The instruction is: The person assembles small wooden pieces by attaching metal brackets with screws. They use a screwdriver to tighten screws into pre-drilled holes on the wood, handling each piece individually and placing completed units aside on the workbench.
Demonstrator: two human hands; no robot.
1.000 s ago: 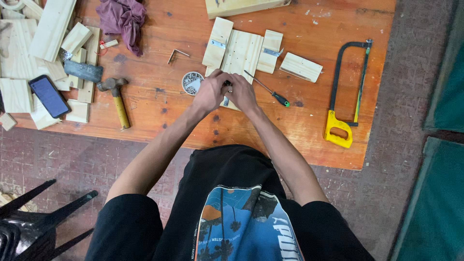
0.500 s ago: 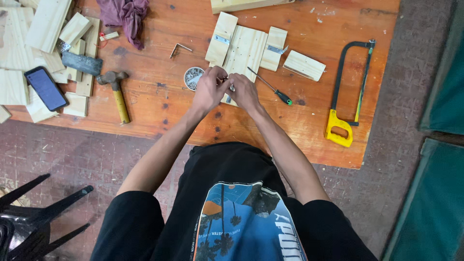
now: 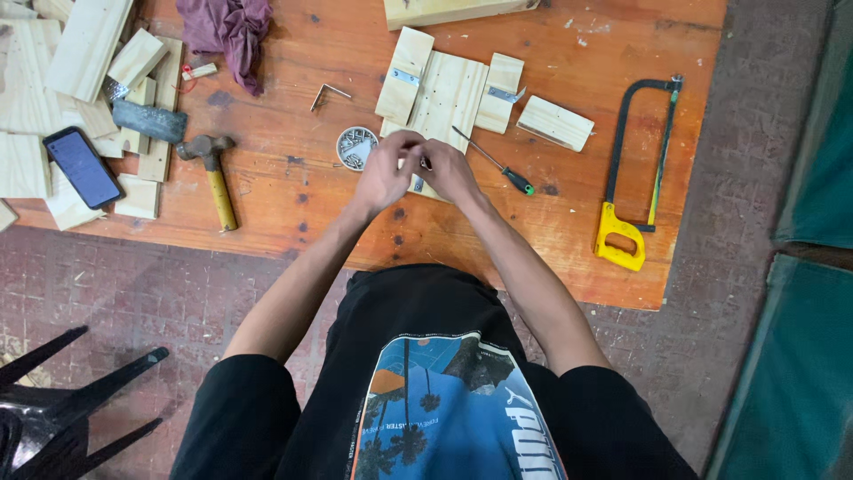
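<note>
My left hand (image 3: 384, 173) and my right hand (image 3: 450, 171) meet fingertip to fingertip over the near edge of a pale wooden panel (image 3: 449, 89). The panel has hinged side pieces. Both hands pinch a small metal part (image 3: 418, 185), which the fingers mostly hide. A round tin of screws (image 3: 354, 148) sits just left of my left hand. A green-handled screwdriver (image 3: 499, 165) lies just right of my right hand.
On the orange wooden table (image 3: 293, 213) lie a hammer (image 3: 213, 173), a phone (image 3: 83, 166), several pale wood blocks (image 3: 89, 44), a purple cloth (image 3: 227, 31), a bent metal piece (image 3: 329, 92) and a loose block (image 3: 555, 122). A yellow-handled hacksaw (image 3: 635, 169) lies at right. A black chair (image 3: 53, 400) stands lower left.
My hands stay pressed together at the panel's near edge, with only small finger movements. The head camera has shifted a little.
</note>
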